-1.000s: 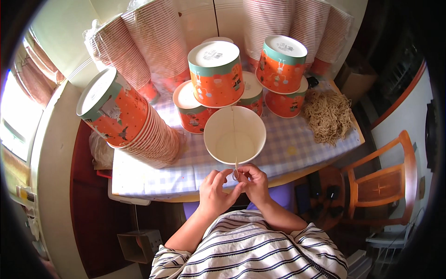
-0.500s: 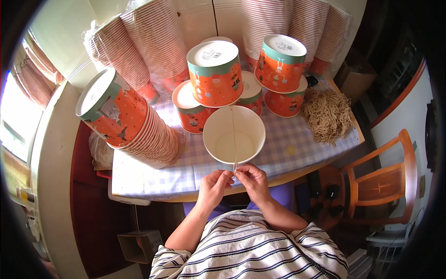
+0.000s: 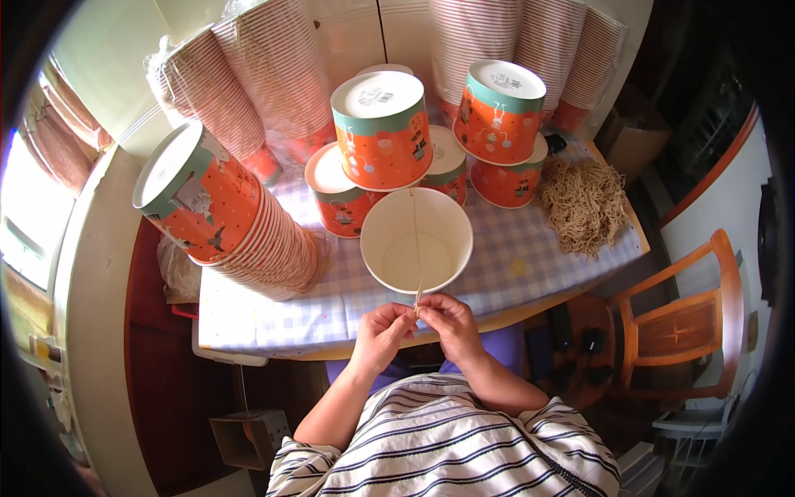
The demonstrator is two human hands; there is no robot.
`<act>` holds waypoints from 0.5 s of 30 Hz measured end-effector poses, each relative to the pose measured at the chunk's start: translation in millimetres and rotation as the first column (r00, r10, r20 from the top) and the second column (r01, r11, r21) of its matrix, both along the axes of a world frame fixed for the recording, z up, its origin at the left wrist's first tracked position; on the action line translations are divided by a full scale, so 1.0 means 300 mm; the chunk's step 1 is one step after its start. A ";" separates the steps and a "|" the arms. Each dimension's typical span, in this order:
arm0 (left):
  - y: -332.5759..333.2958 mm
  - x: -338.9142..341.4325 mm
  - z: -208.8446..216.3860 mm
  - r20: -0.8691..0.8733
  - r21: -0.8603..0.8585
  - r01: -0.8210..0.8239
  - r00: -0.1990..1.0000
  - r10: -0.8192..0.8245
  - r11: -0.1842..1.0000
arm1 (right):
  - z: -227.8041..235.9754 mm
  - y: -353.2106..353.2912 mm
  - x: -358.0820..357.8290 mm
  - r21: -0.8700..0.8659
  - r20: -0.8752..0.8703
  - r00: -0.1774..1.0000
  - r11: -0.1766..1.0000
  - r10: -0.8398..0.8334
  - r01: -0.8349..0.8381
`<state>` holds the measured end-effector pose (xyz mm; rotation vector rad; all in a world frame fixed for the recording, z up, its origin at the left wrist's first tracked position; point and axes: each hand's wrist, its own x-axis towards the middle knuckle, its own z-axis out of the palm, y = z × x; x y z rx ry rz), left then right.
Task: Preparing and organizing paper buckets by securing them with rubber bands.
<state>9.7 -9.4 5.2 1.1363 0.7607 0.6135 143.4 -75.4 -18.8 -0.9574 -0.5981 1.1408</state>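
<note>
The left hand (image 3: 383,335) and right hand (image 3: 449,327) meet just off the middle of the table's (image 3: 290,325) front edge, thumbs and fingertips pinching one thin string (image 3: 416,228); which finger bears the grip is too small to tell. The string runs from the far rim to the near rim of one open tub (image 3: 378,248), set mouth up by that edge. To work it well, I would pinch close to the near rim, snug the string evenly with the fingertips, and pull gently, since a hard tug would likely drag the light tub or bend its rim. Beyond it, at least six upturned tubs (image 3: 381,149) show: three below, two atop them, and one mostly hidden behind. Toward the table's left edge leans one nested stack (image 3: 219,207), its cups too many to count; near the right edge lies one heap of string (image 3: 584,207). Five tall stacks (image 3: 479,50) line the back edge, two left and three right. Past the right edge stands one chair (image 3: 675,327), and below the front left corner sits one carton (image 3: 240,439).
</note>
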 end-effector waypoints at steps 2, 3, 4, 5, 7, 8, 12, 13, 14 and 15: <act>-0.001 -0.003 -0.003 -0.028 0.032 0.001 1.000 0.000 0.999 | 0.003 -0.001 -0.001 0.005 -0.078 0.996 0.999 0.039 -0.038; -0.002 -0.004 -0.004 -0.055 0.064 0.004 0.998 -0.001 0.998 | 0.002 -0.001 -0.002 0.005 -0.078 0.996 0.999 0.038 -0.038; -0.002 -0.006 -0.007 -0.055 0.064 0.005 0.998 -0.001 0.998 | 0.000 0.000 -0.004 -0.001 -0.094 0.995 0.999 0.038 -0.038; -0.003 -0.007 -0.011 -0.069 0.090 0.006 0.998 0.001 0.996 | 0.000 0.001 -0.007 -0.008 -0.110 0.993 0.999 0.037 -0.038; -0.004 -0.009 -0.015 -0.084 0.114 0.007 0.996 0.002 0.993 | 0.001 0.003 -0.014 -0.003 -0.133 0.990 0.999 0.041 -0.042; -0.005 -0.009 -0.014 -0.081 0.125 0.003 0.997 0.007 0.992 | 0.001 0.003 -0.015 0.003 -0.157 0.987 0.999 0.045 -0.046; -0.011 -0.013 -0.007 -0.106 0.158 0.000 0.994 0.017 0.987 | 0.000 0.002 -0.017 0.000 -0.236 0.969 0.997 0.074 -0.076; -0.012 -0.012 -0.006 -0.106 0.159 0.001 0.994 0.017 0.987 | 0.000 0.003 -0.021 -0.006 -0.242 0.968 0.998 0.062 -0.066; -0.014 -0.011 -0.004 -0.105 0.176 -0.005 0.994 0.024 0.984 | -0.001 0.003 -0.026 -0.011 -0.248 0.967 0.998 0.051 -0.055; -0.017 -0.008 -0.001 -0.103 0.192 -0.010 0.994 0.031 0.981 | -0.006 0.003 -0.031 -0.011 -0.249 0.967 0.999 0.049 -0.054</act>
